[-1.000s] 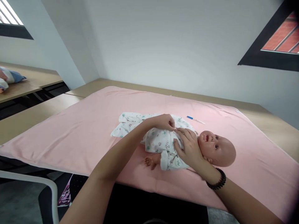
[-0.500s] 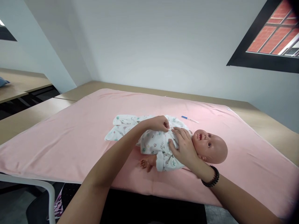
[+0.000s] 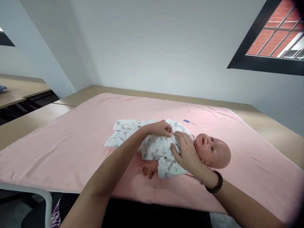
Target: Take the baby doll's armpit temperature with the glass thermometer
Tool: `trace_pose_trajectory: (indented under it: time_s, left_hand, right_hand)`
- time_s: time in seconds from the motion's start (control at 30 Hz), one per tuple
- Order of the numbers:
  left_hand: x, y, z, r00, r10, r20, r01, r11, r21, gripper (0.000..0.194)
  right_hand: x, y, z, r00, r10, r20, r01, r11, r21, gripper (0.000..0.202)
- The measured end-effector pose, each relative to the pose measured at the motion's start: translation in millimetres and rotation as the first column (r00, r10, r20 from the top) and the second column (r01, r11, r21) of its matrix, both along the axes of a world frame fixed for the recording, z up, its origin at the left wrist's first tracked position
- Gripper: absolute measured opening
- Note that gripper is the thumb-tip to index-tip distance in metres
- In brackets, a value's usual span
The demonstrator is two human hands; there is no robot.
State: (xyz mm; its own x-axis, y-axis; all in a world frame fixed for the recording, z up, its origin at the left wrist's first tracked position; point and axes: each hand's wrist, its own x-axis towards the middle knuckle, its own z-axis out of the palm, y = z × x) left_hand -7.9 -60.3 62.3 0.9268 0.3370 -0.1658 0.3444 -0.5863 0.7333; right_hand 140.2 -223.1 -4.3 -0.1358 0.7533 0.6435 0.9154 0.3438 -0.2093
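A baby doll (image 3: pixel 213 151) lies on its back on the pink blanket (image 3: pixel 83 133), its head to the right. It wears a white printed shirt (image 3: pixel 154 147), and white printed trousers (image 3: pixel 120 134) extend to the left. My left hand (image 3: pixel 163 129) is closed in a pinch over the chest, on what looks like a thin white tie (image 3: pixel 173 136) of the shirt. Across the upper chest rests my right hand (image 3: pixel 187 151), its fingers laid on the cloth and its thumb spread apart. Those fingertips are close beside the tie. One bare doll hand (image 3: pixel 148 170) pokes out of the near sleeve.
Beyond the doll lies a thin white stick with a blue end (image 3: pixel 192 123), resembling a thermometer. The wooden table (image 3: pixel 133 91) shows around the blanket, against a white wall. At lower left is a chair with a pale metal frame (image 3: pixel 47 202).
My view has shifted slightly, so the scene sits a little lower. Both hands stay at the chest; the left pinch shows the white tie more plainly.
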Motion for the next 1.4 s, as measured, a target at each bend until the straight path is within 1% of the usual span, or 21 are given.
trace_pose_trajectory:
  time_s: [0.1, 0.17, 0.37, 0.47, 0.73, 0.9, 1.1, 1.27, 1.4]
  left_hand:
    - [0, 4, -2.6, 1.000, -0.026, 0.002, 0.026, 1.000, -0.010, 0.016]
    - [-1, 6, -2.6, 0.999, -0.035, 0.001, 0.035, 0.999, -0.022, 0.016]
    - [-4, 7, 1.4, 0.999, -0.025, -0.027, 0.022, 0.994, -0.109, 0.019]
    - [-5, 7, 1.5, 0.999, -0.031, -0.015, 0.029, 0.992, -0.120, 0.020]
    - [-5, 3, 8.2, 0.999, -0.021, -0.028, 0.020, 0.999, -0.036, 0.022]
    - [-2, 6, 5.2, 0.998, -0.044, -0.051, 0.045, 0.999, 0.017, 0.025]
    - [-1, 6, 5.7, 0.988, -0.009, -0.153, 0.019, 0.998, 0.062, 0.032]
    - [-1, 5, 7.6, 0.987, -0.015, -0.158, 0.029, 0.996, 0.086, 0.031]
    - [0, 6, 5.8, 0.988, -0.020, -0.153, 0.033, 0.996, 0.082, 0.030]
  right_hand:
    - [-1, -1, 2.5, 0.999, 0.031, -0.024, -0.031, 0.999, 0.013, 0.018]
    - [-1, 0, 3.2, 0.999, 0.036, -0.030, -0.035, 0.999, 0.028, 0.012]
    - [-2, -2, 2.7, 0.998, 0.003, -0.055, -0.001, 0.999, 0.036, 0.017]
    - [-2, -2, 2.0, 0.999, -0.003, -0.052, 0.006, 0.999, 0.050, 0.022]
    - [0, 0, 0.1, 0.999, 0.005, -0.038, -0.005, 1.000, 0.017, 0.028]
    - [1, 0, 0.7, 0.999, 0.023, -0.043, -0.022, 1.000, 0.018, 0.027]
    - [-1, -1, 2.9, 0.998, 0.036, -0.055, -0.037, 0.999, -0.005, 0.025]
    - [-2, -2, 4.3, 0.999, 0.036, -0.039, -0.038, 0.999, -0.035, 0.023]
    - [-1, -3, 3.7, 1.000, 0.023, 0.005, -0.023, 1.000, -0.020, 0.025]
